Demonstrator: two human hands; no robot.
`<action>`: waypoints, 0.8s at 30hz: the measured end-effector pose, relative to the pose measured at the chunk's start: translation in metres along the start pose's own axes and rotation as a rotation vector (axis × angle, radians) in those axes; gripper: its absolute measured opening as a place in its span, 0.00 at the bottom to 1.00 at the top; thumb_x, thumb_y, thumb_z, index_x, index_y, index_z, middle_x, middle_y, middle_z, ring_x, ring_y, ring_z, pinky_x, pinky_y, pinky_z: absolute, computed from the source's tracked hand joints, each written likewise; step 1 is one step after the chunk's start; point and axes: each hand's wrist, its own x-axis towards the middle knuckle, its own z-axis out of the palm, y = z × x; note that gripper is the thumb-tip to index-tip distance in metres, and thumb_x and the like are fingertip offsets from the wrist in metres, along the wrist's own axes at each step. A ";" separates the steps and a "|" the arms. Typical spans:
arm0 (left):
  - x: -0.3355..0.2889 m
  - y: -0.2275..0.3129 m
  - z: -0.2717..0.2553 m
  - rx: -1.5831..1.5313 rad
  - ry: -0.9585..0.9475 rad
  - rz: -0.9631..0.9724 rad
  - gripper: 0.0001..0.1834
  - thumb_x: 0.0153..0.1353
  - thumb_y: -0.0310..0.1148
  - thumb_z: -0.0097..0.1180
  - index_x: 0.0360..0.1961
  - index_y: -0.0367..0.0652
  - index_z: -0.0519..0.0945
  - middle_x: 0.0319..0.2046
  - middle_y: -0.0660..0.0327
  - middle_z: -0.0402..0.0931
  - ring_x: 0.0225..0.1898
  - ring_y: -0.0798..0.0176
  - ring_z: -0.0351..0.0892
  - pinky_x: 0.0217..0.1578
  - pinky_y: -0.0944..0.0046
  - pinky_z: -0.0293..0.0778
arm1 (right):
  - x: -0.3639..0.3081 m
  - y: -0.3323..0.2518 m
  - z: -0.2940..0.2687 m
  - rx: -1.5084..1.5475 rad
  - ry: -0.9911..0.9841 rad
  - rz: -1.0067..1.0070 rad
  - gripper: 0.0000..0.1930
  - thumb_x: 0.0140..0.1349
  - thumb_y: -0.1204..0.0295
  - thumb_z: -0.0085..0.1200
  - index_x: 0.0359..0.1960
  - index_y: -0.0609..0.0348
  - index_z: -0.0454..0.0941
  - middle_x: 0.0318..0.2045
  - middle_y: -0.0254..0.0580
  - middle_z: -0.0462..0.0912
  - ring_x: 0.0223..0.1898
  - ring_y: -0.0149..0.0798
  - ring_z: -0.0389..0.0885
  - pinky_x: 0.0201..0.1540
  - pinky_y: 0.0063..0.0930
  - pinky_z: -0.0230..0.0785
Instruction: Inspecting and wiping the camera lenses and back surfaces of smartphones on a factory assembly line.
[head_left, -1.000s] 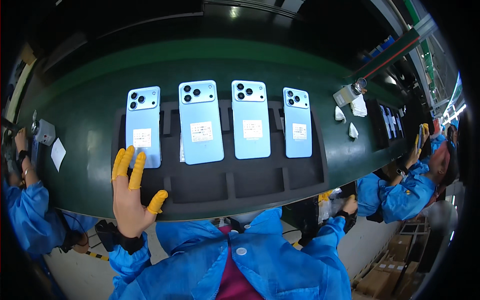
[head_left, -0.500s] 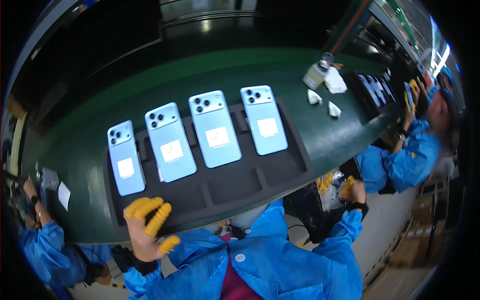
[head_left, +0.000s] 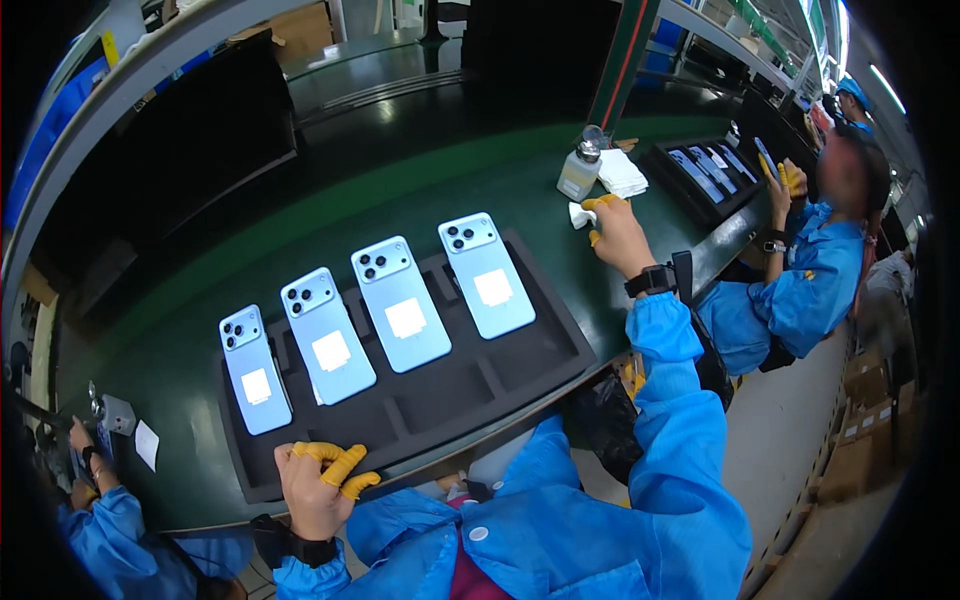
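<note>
White wipe (head_left: pixel 579 216) beyond right end of tray (head_left: pixel 540 350), on surface (head_left: pixel 590 288). Right hand (head_left: pixel 622 240): fingers bent at wipe; cannot tell whether pinching. Left hand (head_left: pixel 318 492): fingers half-curled at tray's near-left edge; grip unclear. Wipe probably light, soft, limp; best pinched by raised fold.

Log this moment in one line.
left hand: by black tray | right hand: at crumpled white tissue | phones: four, on tray
</note>
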 end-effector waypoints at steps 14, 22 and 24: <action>0.023 -0.053 -0.107 -0.047 -0.235 -0.151 0.37 0.50 0.57 0.62 0.54 0.40 0.76 0.52 0.47 0.72 0.54 0.45 0.70 0.59 0.52 0.61 | 0.024 0.020 -0.014 1.705 -0.140 0.876 0.17 0.66 0.78 0.46 0.56 0.70 0.64 0.51 0.53 0.73 0.47 0.46 0.79 0.50 0.37 0.76; 0.094 -0.151 -0.194 0.615 0.230 -0.026 0.28 0.65 0.47 0.51 0.58 0.36 0.72 0.59 0.48 0.68 0.61 0.48 0.67 0.60 0.56 0.63 | 0.058 -0.009 -0.053 1.142 -0.115 0.580 0.15 0.62 0.78 0.52 0.51 0.66 0.71 0.42 0.43 0.79 0.43 0.37 0.80 0.47 0.32 0.76; 0.143 -0.114 -0.175 0.646 0.120 0.151 0.26 0.63 0.44 0.54 0.56 0.36 0.73 0.56 0.48 0.70 0.58 0.47 0.69 0.57 0.54 0.66 | 0.082 0.010 -0.057 0.511 0.003 0.274 0.13 0.58 0.81 0.53 0.45 0.63 0.76 0.36 0.44 0.82 0.39 0.40 0.81 0.40 0.31 0.74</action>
